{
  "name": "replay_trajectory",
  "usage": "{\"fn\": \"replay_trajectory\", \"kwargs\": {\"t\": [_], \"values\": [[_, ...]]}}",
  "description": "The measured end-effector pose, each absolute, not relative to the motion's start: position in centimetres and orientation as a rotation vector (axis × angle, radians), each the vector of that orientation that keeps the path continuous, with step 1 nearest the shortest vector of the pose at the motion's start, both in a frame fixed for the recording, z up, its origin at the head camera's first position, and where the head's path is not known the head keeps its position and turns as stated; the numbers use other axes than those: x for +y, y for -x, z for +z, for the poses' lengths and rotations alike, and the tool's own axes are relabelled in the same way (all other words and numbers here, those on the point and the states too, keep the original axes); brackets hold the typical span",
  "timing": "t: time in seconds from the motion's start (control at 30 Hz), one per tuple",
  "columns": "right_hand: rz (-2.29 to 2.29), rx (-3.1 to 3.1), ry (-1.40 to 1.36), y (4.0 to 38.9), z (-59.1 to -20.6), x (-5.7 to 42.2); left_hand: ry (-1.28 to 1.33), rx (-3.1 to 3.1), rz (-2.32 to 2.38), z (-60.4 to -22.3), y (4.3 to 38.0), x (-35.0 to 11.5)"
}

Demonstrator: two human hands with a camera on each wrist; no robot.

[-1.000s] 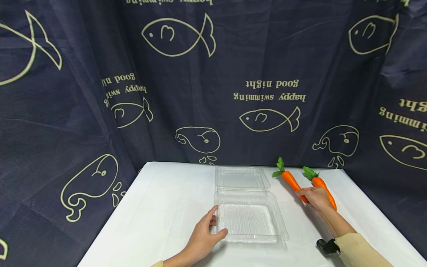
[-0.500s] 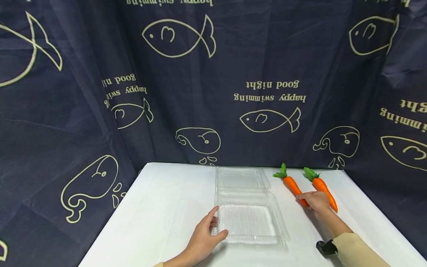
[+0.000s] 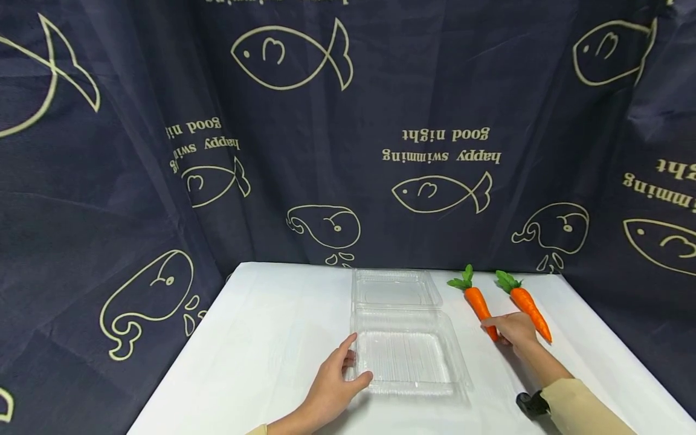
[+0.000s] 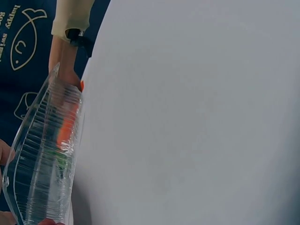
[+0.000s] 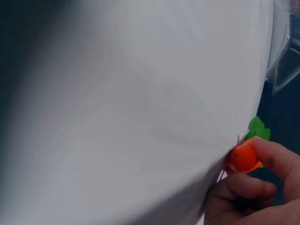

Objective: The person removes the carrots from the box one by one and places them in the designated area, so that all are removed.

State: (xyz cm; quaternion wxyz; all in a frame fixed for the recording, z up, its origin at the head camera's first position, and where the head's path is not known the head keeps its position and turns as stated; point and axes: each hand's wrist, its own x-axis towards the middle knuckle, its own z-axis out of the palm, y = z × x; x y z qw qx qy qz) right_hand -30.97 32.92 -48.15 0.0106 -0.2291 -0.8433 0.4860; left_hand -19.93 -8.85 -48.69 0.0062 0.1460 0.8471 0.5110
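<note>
In the head view my right hand point(image 3: 513, 329) pinches the lower tip of an orange carrot point(image 3: 478, 305) with green leaves, right of the container. The right wrist view shows thumb and fingers around the carrot's orange end point(image 5: 244, 158), with its leaves point(image 5: 258, 129) beyond. A clear plastic clamshell container point(image 3: 402, 359) lies with its lid point(image 3: 393, 290) folded back, away from me. At its near left corner, my left hand point(image 3: 328, 383) holds the wall, with the thumb over the rim and fingers along the outer side. The left wrist view shows the ribbed container point(image 4: 47, 145) side-on.
A second carrot point(image 3: 530, 311) lies just right of the first, beside my right hand. The white table point(image 3: 244, 338) ends at a dark blue fish-print curtain point(image 3: 326, 151) at the back and sides. A black strap point(image 3: 531, 403) circles my right wrist.
The pinched carrot has shifted slightly toward me and turned straighter, its leaves moving right and nearer. My right hand stays on its tip. The left hand and container have not moved.
</note>
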Motion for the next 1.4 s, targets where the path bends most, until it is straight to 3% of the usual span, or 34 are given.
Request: {"fn": "replay_trajectory", "kwargs": {"t": [1.4], "values": [[1.443,-2.701,0.585,30.37,-47.67,32.52,-0.450,2.651,1.609,-48.71,20.06,-8.89]]}}
